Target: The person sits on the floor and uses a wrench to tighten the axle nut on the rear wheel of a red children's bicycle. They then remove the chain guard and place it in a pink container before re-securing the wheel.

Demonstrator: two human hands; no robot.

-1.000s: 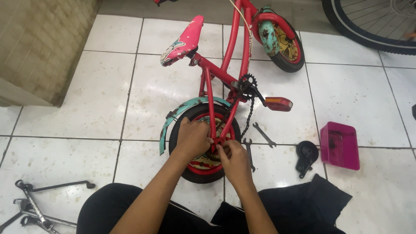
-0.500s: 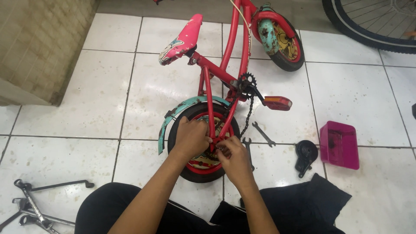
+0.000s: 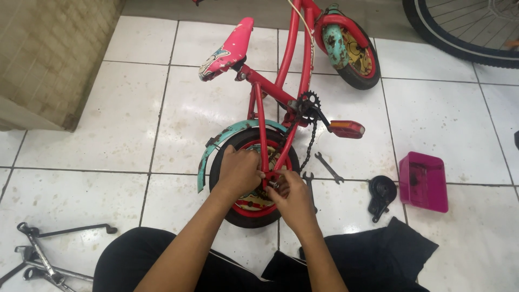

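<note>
A small red children's bicycle (image 3: 294, 59) stands on a white tiled floor, seen from behind its rear wheel (image 3: 248, 208). My left hand (image 3: 238, 172) grips the wheel at the left side of the hub, fingers curled over it. My right hand (image 3: 294, 199) is closed at the axle on the right side of the frame's rear end; what it pinches is hidden by the fingers. A rusty teal mudguard (image 3: 230, 136) arches over the wheel. The loose chain (image 3: 310, 145) hangs from the chainring toward the axle.
An open-ended spanner (image 3: 328, 167) and a second wrench (image 3: 309, 181) lie right of the wheel. A black part (image 3: 380, 196) and a pink tray (image 3: 423, 181) sit further right. Metal stays (image 3: 43, 254) lie at the lower left. A brick wall (image 3: 48, 54) stands left; a large bicycle wheel (image 3: 465, 32) is top right.
Both hands stay at the rear hub. My right hand has shifted slightly at the axle, fingers turning a little. The bicycle has not moved.
</note>
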